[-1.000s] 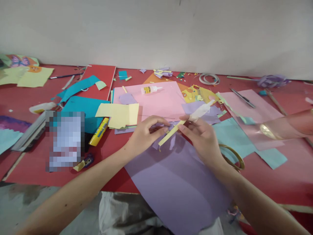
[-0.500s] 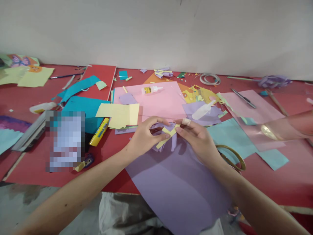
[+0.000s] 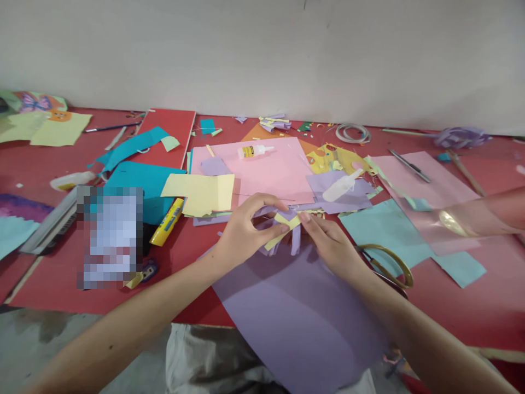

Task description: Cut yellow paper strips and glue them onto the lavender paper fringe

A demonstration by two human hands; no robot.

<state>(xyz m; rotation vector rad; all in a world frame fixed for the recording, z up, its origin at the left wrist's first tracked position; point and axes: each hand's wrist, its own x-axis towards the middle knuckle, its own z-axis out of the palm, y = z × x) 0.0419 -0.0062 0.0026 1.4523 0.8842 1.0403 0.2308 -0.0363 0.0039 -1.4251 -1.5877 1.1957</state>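
Observation:
Between my hands is a small bundle of purple paper strips (image 3: 296, 241) with a yellow paper strip (image 3: 275, 241) folded across it in a V. My left hand (image 3: 252, 227) pinches the yellow strip and the bundle between thumb and fingers. On the other side, the thumb and fingertips of my right hand (image 3: 328, 235) are closed on the yellow strip's right end. A large sheet of purple paper (image 3: 295, 312) lies under both hands and hangs over the table's front edge. Olive-handled scissors (image 3: 404, 271) lie beside my right wrist, partly hidden by it.
A glue bottle (image 3: 250, 151) rests on pink paper (image 3: 270, 180) ahead; a white bottle (image 3: 342, 186) lies right of it. Yellow paper (image 3: 209, 191), a yellow glue stick (image 3: 166, 223) and a cutter (image 3: 147, 271) are at left. Another person's forearm (image 3: 488, 210) reaches in from the right.
My right hand's fingers have drawn together and moved slightly down, now pinching the yellow strip's right end. My left hand stays nearly in place.

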